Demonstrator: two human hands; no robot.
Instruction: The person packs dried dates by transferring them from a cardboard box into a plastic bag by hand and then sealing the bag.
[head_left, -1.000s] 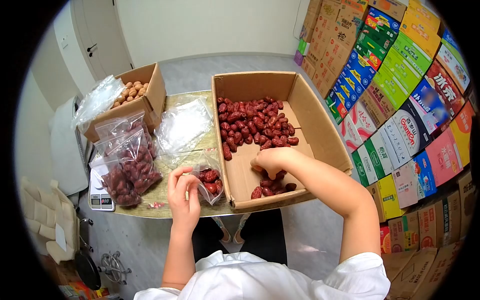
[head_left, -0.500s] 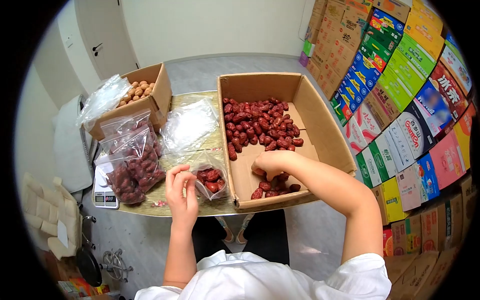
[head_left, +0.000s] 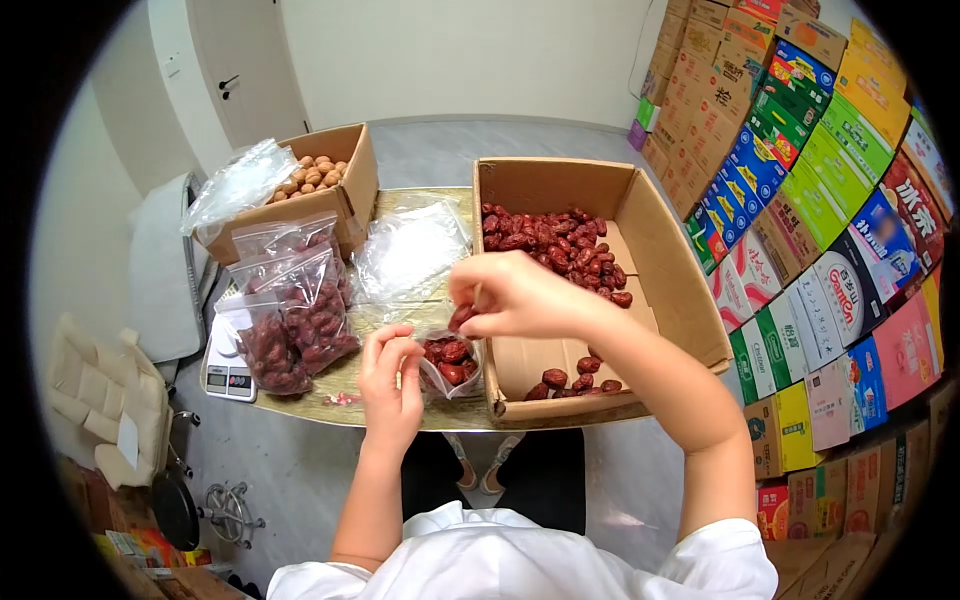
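Dates (head_left: 573, 255) sit in carton (head_left: 672, 250), bag (head_left: 453, 377) and, apparently, the right hand (head_left: 510, 296).

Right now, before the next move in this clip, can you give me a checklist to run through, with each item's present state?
1. Right hand holds a date: ok, at least one shows at its fingers.
2. Bag open: ok, it looks open, with dates inside.
3. Left hand gripping the bag: cannot tell; its fingers are beside it, contact unclear.
4. Dates left in the carton: ok, a large pile and a few near the close edge.
5. Scale reading legible: not ok, the digits are too small.
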